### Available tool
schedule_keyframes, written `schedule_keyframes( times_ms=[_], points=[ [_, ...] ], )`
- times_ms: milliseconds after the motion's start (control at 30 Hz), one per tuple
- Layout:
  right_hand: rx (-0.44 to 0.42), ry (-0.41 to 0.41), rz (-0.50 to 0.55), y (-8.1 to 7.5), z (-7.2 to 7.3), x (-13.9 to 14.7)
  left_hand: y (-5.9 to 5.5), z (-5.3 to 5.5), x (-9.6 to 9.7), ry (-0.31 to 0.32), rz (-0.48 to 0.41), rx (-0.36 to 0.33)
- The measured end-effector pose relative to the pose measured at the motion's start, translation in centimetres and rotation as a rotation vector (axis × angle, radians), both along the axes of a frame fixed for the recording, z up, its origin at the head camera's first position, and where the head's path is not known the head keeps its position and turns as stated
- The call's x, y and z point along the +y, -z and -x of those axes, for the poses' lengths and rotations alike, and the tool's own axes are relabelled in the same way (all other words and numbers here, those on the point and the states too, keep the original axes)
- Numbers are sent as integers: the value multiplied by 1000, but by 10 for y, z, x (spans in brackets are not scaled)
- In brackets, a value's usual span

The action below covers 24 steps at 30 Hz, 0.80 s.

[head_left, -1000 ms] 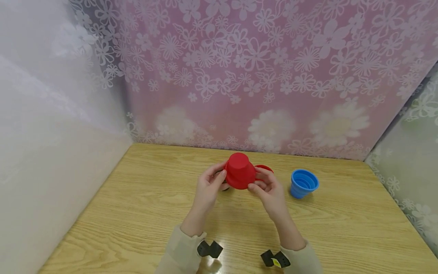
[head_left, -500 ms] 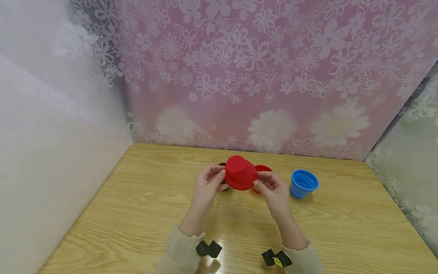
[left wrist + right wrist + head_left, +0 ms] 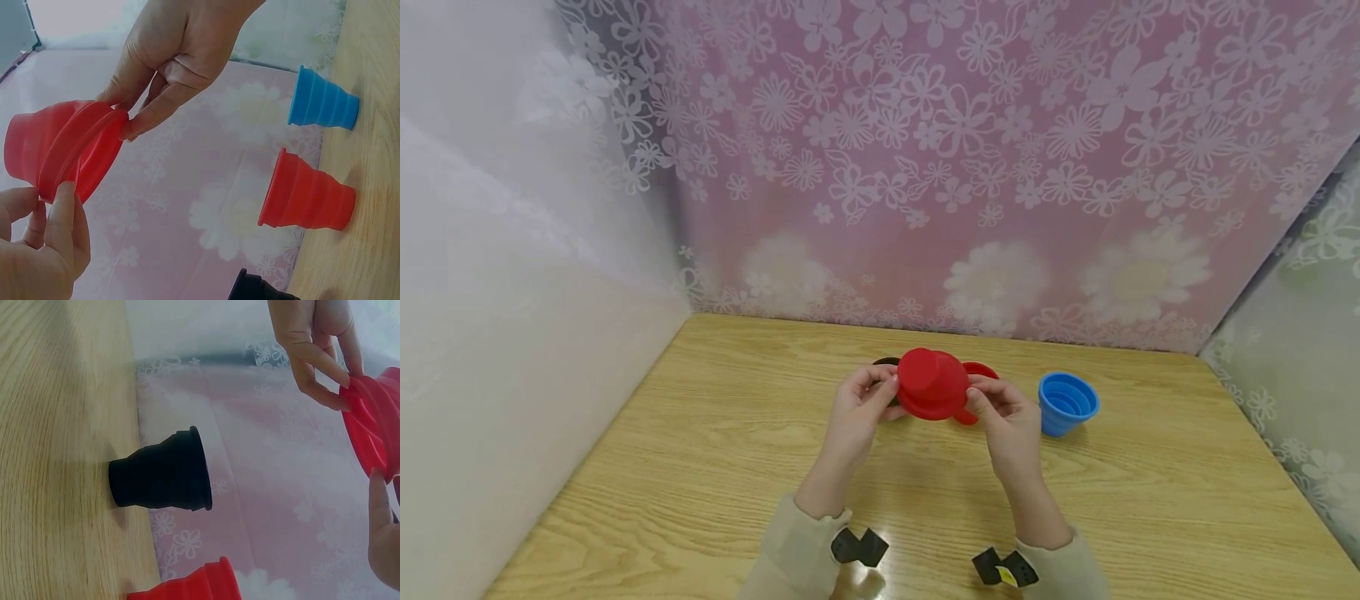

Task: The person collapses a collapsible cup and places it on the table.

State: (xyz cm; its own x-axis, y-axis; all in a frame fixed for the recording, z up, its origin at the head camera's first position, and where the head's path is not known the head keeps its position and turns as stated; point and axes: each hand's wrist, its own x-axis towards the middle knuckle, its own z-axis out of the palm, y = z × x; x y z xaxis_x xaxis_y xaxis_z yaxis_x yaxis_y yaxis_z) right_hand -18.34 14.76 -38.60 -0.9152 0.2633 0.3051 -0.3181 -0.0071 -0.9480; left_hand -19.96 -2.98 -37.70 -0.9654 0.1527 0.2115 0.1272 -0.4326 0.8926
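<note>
Between both hands, raised over the table, is a red collapsible silicone cup (image 3: pixel 934 387), its base turned toward the head camera. One side of its wall is folded in, as the left wrist view shows, so the cup looks lopsided. My left hand (image 3: pixel 854 414) pinches its left rim with thumb and fingers. Opposite, my right hand (image 3: pixel 1015 425) pinches the right rim. Behind them a second red cup (image 3: pixel 309 190) stands upright, partly covered by the held one in the head view. A black cup (image 3: pixel 159 470) stands behind my left hand, mostly hidden from the head.
A blue collapsible cup (image 3: pixel 1066 404) stands mouth up to the right of my right hand. The wooden table (image 3: pixel 722 467) ends at a pink flowered backdrop (image 3: pixel 880 208), with a pale side wall (image 3: pixel 512 333) on the left.
The held cup has shifted slightly right and down, its base tilting further left. My right hand has moved a little right with the rim; my left hand has barely moved.
</note>
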Motion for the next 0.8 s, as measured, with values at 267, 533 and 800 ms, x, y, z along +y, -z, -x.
schedule_keyframes(
  times_ms=[267,533,800],
  points=[
    [3,-18,0,-3,-2,-1,0,-1,-1,18,13,8],
    [-3,-106,-22,-4,-4,-2,-2,-1,-1,66,-61,31],
    [-22,-140,-68,-2,-2,-3,-2,-1,0,83,-67,23]
  ],
)
